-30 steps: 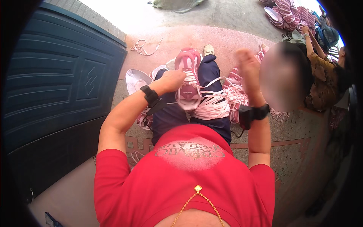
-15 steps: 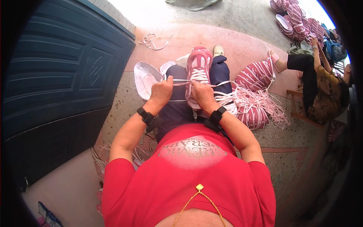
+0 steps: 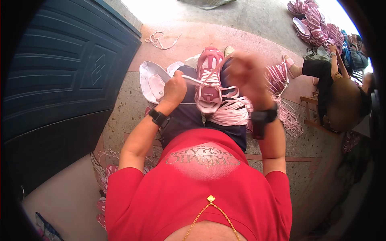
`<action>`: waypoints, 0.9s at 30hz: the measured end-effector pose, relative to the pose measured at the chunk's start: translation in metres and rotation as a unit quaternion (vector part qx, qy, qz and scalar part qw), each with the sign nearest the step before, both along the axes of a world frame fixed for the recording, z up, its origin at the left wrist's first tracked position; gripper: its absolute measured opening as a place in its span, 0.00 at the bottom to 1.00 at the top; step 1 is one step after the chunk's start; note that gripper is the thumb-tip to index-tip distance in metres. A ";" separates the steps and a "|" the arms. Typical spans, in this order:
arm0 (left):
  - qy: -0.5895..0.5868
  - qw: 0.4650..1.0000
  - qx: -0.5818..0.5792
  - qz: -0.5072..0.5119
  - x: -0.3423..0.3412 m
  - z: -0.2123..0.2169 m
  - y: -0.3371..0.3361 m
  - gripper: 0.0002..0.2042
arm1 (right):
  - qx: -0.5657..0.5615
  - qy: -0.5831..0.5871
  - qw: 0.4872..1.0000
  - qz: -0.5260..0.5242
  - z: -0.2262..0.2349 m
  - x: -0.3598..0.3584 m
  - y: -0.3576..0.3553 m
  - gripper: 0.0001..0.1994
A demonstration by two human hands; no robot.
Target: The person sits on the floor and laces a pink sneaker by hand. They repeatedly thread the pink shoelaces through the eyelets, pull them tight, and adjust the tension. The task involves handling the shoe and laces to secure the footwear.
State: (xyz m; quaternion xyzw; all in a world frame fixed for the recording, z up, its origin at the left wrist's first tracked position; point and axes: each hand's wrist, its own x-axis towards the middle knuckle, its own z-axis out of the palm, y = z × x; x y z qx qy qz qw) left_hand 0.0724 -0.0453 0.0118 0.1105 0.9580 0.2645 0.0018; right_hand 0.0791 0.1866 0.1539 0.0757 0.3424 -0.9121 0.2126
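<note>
A pink and white sneaker (image 3: 209, 94) rests on my lap between my knees, toe pointing away. White shoelaces (image 3: 207, 76) criss-cross its front. My left hand (image 3: 175, 87), to the left of the sneaker, is closed around a white lace that runs taut to the eyelets. My right hand (image 3: 247, 76) is raised right of the sneaker and smeared by motion, so its fingers and anything in them are unclear. Loose lace loops lie at the sneaker's right side. A bundle of pale pink laces (image 3: 230, 115) lies across my right thigh.
Left of my knee are white shoe pieces (image 3: 152, 82). A loose lace (image 3: 163, 41) lies on the pink floor strip. Bound pink shoe uppers (image 3: 277, 79) stand at right, near a seated person (image 3: 341, 100) on a wooden stool (image 3: 311, 108). A dark blue door (image 3: 68, 64) fills the left.
My right hand has left the sneaker and swung up and to the right. My left hand keeps the lace, slightly lower. The sneaker's tongue now shows.
</note>
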 end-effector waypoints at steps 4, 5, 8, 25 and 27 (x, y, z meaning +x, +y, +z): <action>-0.149 0.969 -0.001 -0.196 -0.041 0.015 0.039 0.11 | -0.285 0.182 0.941 0.005 0.122 0.004 0.071 0.12; -0.184 0.951 0.002 -0.249 -0.049 0.028 0.050 0.12 | -0.301 0.197 0.933 0.028 0.133 0.006 0.074 0.12; -0.341 0.827 0.170 -0.414 -0.068 0.062 0.071 0.16 | -0.290 0.195 0.937 0.027 0.160 0.008 0.063 0.12; -0.380 0.739 0.500 0.243 -0.160 0.086 -0.156 0.06 | 0.441 0.034 0.892 -0.095 -0.122 0.039 0.101 0.09; -0.424 0.768 0.446 0.178 -0.123 0.059 -0.114 0.08 | 0.413 0.067 0.908 0.002 -0.152 0.059 0.060 0.09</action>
